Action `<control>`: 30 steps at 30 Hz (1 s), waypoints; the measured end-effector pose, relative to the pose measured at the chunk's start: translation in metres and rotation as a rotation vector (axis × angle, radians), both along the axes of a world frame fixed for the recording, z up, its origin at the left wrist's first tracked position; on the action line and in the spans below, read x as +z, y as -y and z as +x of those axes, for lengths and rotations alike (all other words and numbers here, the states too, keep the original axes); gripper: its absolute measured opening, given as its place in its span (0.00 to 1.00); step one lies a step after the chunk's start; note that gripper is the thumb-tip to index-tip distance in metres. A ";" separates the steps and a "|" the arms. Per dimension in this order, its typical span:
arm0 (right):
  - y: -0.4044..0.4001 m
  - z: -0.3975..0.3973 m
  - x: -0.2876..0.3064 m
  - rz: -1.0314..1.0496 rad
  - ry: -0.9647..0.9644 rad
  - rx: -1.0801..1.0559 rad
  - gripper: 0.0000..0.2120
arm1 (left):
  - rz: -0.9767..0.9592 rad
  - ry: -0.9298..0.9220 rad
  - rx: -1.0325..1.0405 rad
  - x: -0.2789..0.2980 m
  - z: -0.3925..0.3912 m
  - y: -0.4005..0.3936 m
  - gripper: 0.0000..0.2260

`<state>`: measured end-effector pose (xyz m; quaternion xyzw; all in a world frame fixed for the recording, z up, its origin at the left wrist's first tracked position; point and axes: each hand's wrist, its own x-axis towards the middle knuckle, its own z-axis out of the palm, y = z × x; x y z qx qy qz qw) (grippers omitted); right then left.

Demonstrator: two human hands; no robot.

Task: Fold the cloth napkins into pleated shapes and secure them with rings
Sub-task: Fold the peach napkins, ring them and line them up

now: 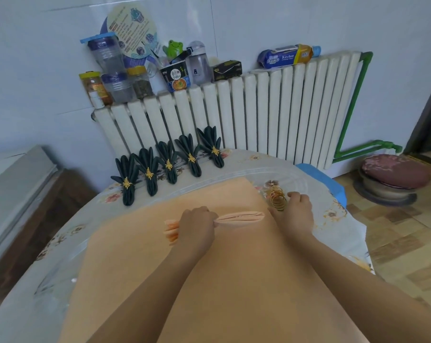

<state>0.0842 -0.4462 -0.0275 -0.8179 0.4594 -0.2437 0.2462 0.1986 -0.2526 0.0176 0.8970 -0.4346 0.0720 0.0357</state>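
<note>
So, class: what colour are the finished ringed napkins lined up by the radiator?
Dark green napkins, seen in the head view.

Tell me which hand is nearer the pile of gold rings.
Right. The right hand is at the gold rings, fingers touching them; the left hand grips the pleated peach napkin farther left.

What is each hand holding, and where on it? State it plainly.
The left hand grips the pleated orange napkin near its left end, where the pleats fan out. The right hand reaches the gold rings; whether it holds one cannot be told.
</note>
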 end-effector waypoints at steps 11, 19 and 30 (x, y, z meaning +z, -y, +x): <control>0.010 0.015 -0.012 0.037 0.026 0.013 0.26 | 0.034 -0.036 0.024 -0.006 0.016 0.011 0.12; -0.034 -0.036 0.007 0.244 0.318 0.306 0.20 | 0.022 -0.091 0.060 0.012 -0.005 -0.018 0.14; -0.111 -0.096 0.039 0.146 0.071 0.726 0.18 | -0.001 -0.204 -0.071 0.032 -0.065 -0.080 0.11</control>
